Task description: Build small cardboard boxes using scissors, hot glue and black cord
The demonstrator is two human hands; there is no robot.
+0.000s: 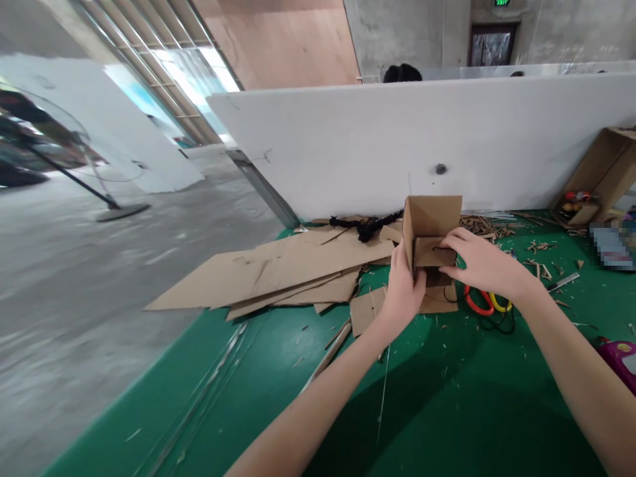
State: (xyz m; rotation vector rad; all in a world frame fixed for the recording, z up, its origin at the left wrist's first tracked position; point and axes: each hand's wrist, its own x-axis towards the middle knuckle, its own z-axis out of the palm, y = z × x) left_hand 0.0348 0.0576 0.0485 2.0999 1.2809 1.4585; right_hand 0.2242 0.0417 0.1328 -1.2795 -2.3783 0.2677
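Observation:
A small folded cardboard box (433, 213), with open sides and an inner shelf-like piece, stands on the green table. My left hand (403, 286) grips its left wall, fingers behind and thumb inside. On the right, my right hand (472, 258) is closed on the inner cardboard piece (428, 252), thumb below and fingers above. A thin black cord (450, 297) runs from the box toward the table; part of it shows by my right fingertips. Just right of the box lie scissors (479, 300) with red and yellow handles.
Flat cardboard sheets (298, 265) cover the table's left part, with a black tangled bundle (366, 228) behind. Cardboard scraps (484, 227), a utility knife (564, 281), a purple tape measure (621, 361) and an open carton (591, 172) are at right. A white partition (348, 146) borders the back.

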